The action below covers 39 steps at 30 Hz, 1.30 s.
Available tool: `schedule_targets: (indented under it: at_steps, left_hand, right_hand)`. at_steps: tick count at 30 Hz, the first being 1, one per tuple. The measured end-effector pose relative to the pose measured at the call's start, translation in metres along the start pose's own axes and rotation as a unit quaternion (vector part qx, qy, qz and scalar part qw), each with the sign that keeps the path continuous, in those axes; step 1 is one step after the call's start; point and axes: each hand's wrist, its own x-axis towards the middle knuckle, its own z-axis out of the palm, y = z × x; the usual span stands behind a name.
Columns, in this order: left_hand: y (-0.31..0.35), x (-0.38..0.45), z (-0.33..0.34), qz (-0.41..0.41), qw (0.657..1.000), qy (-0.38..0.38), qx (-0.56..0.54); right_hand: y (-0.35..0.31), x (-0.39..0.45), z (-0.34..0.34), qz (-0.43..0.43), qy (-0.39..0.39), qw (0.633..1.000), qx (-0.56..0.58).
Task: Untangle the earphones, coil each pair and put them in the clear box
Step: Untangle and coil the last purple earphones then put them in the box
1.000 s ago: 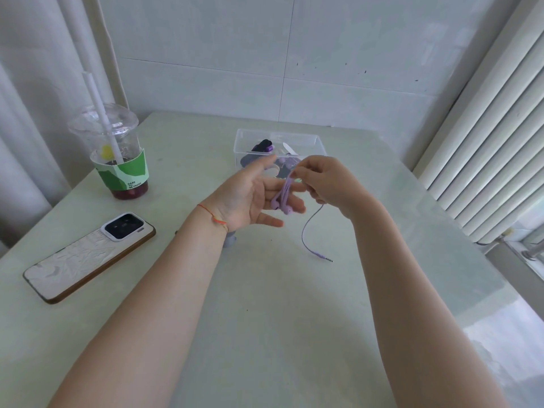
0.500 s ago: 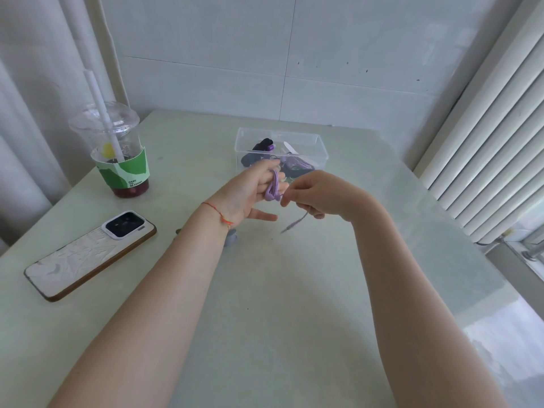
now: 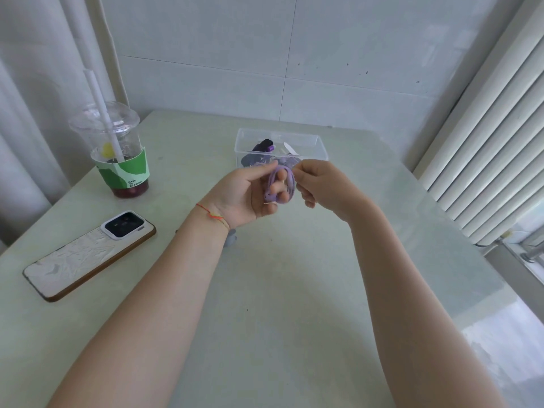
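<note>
Purple earphones (image 3: 282, 184) looped round left hand (image 3: 250, 195) fingers, right hand (image 3: 321, 184) pinching the cord end – hands touching, clear box (image 3: 321, 148) just beyond, long axis crosswise, nearer the right.

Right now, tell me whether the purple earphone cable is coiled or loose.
Coiled: the purple earphone cable loops around the left hand's fingers; no tail hangs free.
</note>
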Motion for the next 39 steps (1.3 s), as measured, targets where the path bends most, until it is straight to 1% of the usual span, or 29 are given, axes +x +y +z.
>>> schedule_targets:
  at_steps: [2, 3, 7, 9, 11, 13, 16, 19, 21, 23, 25, 27, 28, 29, 31, 33, 35, 37, 39]
  left_hand:
    - [0.003, 0.001, -0.002, 0.034, 0.995, 0.01, -0.09]
    - [0.004, 0.001, -0.003, 0.048, 0.992, 0.018, -0.118]
    - [0.003, 0.004, -0.008, 0.071, 0.985, 0.055, -0.151]
    - [0.001, 0.008, -0.009, 0.082, 0.984, 0.077, -0.14]
    - [-0.001, 0.011, -0.008, 0.098, 0.985, 0.102, -0.098]
    - [-0.003, 0.013, -0.007, 0.113, 0.985, 0.121, -0.05]
    - [-0.006, 0.015, -0.006, 0.13, 0.981, 0.147, 0.001]
    - [-0.007, 0.016, -0.006, 0.135, 0.977, 0.166, 0.018]
    - [-0.006, 0.015, -0.008, 0.123, 0.978, 0.167, -0.017]
    - [-0.002, 0.013, -0.011, 0.092, 0.982, 0.16, -0.034]
    - [0.001, 0.01, -0.013, 0.052, 0.99, 0.133, -0.016]
    - [0.001, 0.008, -0.013, 0.02, 0.994, 0.106, 0.015]
    - [0.0, 0.008, -0.012, 0.009, 0.995, 0.095, 0.029]
    - [-0.001, 0.008, -0.011, 0.001, 0.996, 0.085, 0.04]
    - [-0.004, 0.009, -0.008, -0.002, 0.996, 0.073, 0.049]
    - [-0.004, 0.009, -0.009, -0.001, 0.997, 0.068, 0.045]
    - [-0.003, 0.009, -0.012, -0.007, 0.996, 0.072, 0.05]
    - [-0.002, 0.009, -0.014, -0.017, 0.994, 0.086, 0.07]
    - [-0.001, 0.01, -0.013, -0.025, 0.99, 0.102, 0.093]
  right_hand:
    - [-0.001, 0.0, 0.004, -0.004, -0.006, 1.0, -0.009]
    - [-0.001, 0.0, 0.005, -0.004, -0.012, 1.0, -0.019]
    - [-0.003, -0.002, 0.007, -0.004, -0.043, 0.997, -0.07]
    - [-0.004, -0.002, 0.01, -0.004, -0.055, 0.993, -0.102]
    - [-0.005, -0.002, 0.015, -0.003, -0.062, 0.989, -0.134]
    - [-0.006, -0.001, 0.02, -0.001, -0.056, 0.988, -0.143]
    - [-0.007, -0.001, 0.026, 0.026, -0.046, 0.994, -0.1]
    - [-0.006, -0.001, 0.028, 0.052, -0.07, 0.996, -0.004]
    - [-0.005, -0.001, 0.025, 0.067, -0.094, 0.992, 0.045]
    - [-0.002, 0.0, 0.02, 0.081, -0.093, 0.991, 0.043]
    - [0.001, 0.003, 0.016, 0.089, -0.05, 0.994, 0.037]
    - [0.004, 0.006, 0.013, 0.069, 0.006, 0.996, 0.051]
    - [0.005, 0.008, 0.013, 0.053, 0.019, 0.997, 0.062]
    - [0.004, 0.008, 0.012, 0.035, 0.015, 0.997, 0.074]
    - [0.004, 0.007, 0.013, 0.006, -0.027, 0.994, 0.103]
    - [0.003, 0.007, 0.017, 0.002, -0.05, 0.991, 0.124]
    - [0.0, 0.006, 0.019, 0.007, -0.014, 0.996, 0.093]
    - [-0.002, 0.005, 0.017, -0.013, 0.014, 0.999, 0.044]
    - [-0.003, 0.003, 0.015, -0.022, -0.011, 1.0, 0.018]
